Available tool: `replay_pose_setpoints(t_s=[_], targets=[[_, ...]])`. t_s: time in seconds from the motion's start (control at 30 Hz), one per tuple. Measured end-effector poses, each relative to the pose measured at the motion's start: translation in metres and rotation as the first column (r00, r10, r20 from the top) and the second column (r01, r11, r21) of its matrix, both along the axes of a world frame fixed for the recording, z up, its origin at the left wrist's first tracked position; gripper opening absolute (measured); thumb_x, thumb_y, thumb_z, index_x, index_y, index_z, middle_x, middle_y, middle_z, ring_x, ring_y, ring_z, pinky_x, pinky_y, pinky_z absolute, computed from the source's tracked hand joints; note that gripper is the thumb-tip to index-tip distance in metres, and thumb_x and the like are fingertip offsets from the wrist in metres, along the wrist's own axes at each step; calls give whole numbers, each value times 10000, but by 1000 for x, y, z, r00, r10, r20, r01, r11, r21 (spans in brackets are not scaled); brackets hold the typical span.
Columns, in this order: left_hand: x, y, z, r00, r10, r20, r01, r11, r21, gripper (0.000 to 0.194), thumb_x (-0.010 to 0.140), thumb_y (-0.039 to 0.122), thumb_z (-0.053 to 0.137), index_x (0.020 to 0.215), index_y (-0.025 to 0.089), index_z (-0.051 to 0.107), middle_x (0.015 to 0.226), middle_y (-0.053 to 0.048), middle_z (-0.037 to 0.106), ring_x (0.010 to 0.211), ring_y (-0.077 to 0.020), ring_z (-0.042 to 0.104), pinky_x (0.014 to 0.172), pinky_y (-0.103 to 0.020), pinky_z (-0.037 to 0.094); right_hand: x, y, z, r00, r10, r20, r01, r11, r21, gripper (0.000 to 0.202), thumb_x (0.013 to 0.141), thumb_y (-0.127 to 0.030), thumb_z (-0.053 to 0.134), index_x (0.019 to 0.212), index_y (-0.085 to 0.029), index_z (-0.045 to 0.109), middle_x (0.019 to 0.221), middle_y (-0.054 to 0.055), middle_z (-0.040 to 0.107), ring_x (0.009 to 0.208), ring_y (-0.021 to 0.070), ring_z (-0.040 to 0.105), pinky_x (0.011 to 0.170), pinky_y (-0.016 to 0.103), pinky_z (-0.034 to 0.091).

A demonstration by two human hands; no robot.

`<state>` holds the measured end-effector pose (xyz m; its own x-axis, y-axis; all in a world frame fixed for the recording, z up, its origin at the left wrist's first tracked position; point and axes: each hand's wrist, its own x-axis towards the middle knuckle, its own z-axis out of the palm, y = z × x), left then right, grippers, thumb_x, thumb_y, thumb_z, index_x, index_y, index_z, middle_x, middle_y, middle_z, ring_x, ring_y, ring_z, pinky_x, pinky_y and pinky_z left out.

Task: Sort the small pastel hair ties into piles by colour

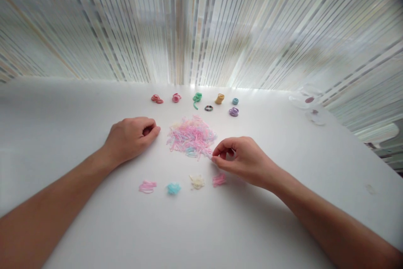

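A loose heap of thin pastel strips [192, 134], mostly pink, lies mid-table. My right hand [241, 158] is at its lower right edge, thumb and forefinger pinched round the tip of a pale strip. Left of the heap, my left hand [134, 139] rests on the table with its fingers curled in a loose fist; nothing shows in it. Nearer me lie four small bunches in a row: pink [147, 186], light blue [173, 188], cream [197, 182] and deeper pink [219, 180].
Behind the heap, coiled bands stand on the white table [94, 218]: red [157, 99], pink [176, 97], green [197, 97], yellow [219, 99], blue [235, 101], purple [234, 112]. A dark ring [208, 108] sits among them. Clear round items [315, 117] lie far right, before a striped curtain [176, 21].
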<state>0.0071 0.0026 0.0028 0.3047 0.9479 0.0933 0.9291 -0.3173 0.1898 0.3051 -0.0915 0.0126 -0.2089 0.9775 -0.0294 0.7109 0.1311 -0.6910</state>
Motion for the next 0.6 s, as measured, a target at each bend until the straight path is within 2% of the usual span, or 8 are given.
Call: replay_pose_setpoints(t_s=[0.3,0.6], targets=[[-1,0,-1,1000,-11,10,10,1000,14,361,947,481,449,740,214,577,751,-17,647,691,-164,511,648,-305,284,-8,1,-1,999,-11,49,13,999,-38,73,786,-174,716,770,-190,786,640,-3,713,573,122,576,576,251,430],[0,0,0,1000,1,5,-1,1000,1,359,941,483,441,738,216,571,752,-17,640,691,-165,506,652,-309,279,-10,2,-4,998,-23,66,24,1000,-17,110,789,-146,688,739,-187,777,620,-5,704,554,115,571,562,243,419]])
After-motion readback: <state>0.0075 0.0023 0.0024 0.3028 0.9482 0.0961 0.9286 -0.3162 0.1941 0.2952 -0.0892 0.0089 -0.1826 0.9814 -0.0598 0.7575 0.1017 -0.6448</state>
